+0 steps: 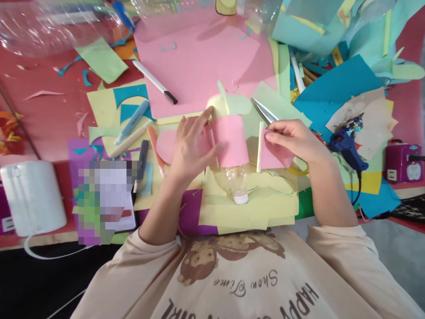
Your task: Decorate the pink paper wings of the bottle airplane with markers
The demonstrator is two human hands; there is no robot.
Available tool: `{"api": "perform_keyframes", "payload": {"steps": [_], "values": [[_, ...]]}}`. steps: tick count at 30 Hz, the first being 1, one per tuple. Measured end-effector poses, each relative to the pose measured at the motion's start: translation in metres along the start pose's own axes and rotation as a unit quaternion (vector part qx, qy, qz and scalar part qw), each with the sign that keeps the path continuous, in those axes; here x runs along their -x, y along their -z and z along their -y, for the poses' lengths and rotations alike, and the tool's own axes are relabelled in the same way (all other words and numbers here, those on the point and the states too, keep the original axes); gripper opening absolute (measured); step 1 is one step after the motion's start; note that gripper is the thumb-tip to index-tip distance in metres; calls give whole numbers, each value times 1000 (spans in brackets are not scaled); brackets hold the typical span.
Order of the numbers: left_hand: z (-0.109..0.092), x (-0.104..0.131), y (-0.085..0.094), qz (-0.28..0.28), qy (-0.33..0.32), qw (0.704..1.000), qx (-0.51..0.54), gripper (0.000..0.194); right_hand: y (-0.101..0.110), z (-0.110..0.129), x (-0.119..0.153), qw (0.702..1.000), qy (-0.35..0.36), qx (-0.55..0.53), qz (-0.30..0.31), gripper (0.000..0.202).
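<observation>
A small clear plastic bottle (237, 184) lies with its white cap toward me. Pink paper (230, 141) is wrapped around its middle, with pale yellow-green paper (235, 105) at the far end. My left hand (194, 150) steadies it from the left, thumb on the pink wrap and fingers spread along the side. To the right, my right hand (292, 139) pinches a separate pink paper piece (277, 150) with a pale strip along its left edge. Scissors (264, 110) lie partly beneath that hand, blades pointing away. A rounded pink piece (169, 144) lies left of my left hand.
A large pink sheet (206, 57) bears a white marker (154, 82). Farther right stands a blue glue gun (348, 148) with its cord. Blue paper (338, 93), a white device (33, 197), a pixelated phone (113, 195) and large plastic bottles (63, 26) surround the work area.
</observation>
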State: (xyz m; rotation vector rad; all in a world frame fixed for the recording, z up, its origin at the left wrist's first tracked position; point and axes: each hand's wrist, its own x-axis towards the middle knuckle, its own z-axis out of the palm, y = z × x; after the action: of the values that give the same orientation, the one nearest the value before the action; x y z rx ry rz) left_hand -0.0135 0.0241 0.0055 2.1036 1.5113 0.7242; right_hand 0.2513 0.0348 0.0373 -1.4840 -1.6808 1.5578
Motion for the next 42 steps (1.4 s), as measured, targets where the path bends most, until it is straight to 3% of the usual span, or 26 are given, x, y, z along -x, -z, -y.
{"api": "perform_keyframes", "payload": {"steps": [6,16,32,42], "values": [[-10,6,-3,27,-7,999,-26,70,6,-3,3,999,-8,29,27,22],[-11,8,-8,0,-13,999,-52,74,-5,6,6,997,5,75,-33,27],[-11,11,-9,12,-7,999,-45,74,-23,7,3,984,51,149,-87,23],[-4,11,-14,-26,-43,998,-27,77,-30,3,1,974,62,187,-114,23]]}}
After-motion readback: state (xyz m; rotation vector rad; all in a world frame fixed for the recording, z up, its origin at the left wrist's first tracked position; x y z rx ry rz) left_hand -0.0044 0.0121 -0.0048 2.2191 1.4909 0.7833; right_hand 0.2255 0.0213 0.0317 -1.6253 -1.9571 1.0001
